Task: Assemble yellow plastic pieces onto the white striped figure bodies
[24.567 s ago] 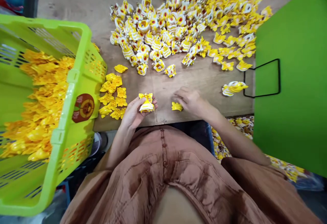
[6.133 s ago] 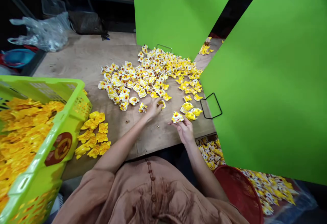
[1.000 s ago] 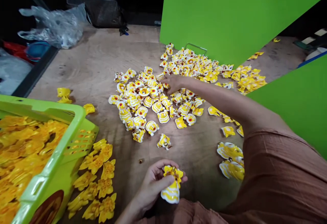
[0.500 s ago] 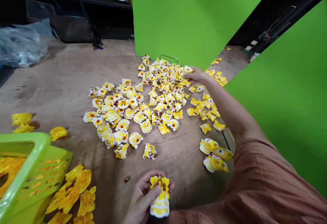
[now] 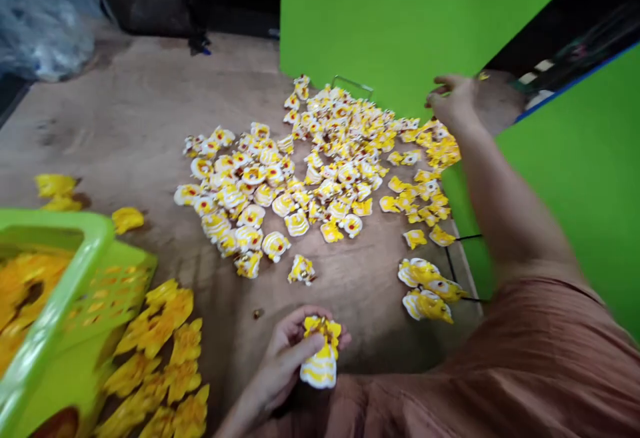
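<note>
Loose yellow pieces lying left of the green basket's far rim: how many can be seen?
3. Two lie together near the left edge of the table, and one is closer to the basket. The basket may hide more.

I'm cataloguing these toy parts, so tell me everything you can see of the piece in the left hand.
The toy piece is small and looks like glossy moulded plastic: a rounded lower part with yellow and white stripes, topped by a frilly yellow part with a darker spot in the middle. It stands roughly upright, just above the near edge of the wooden table. The left hand has it in its grip, thumb across the front, fingers behind. Finer detail is blurred.
</note>
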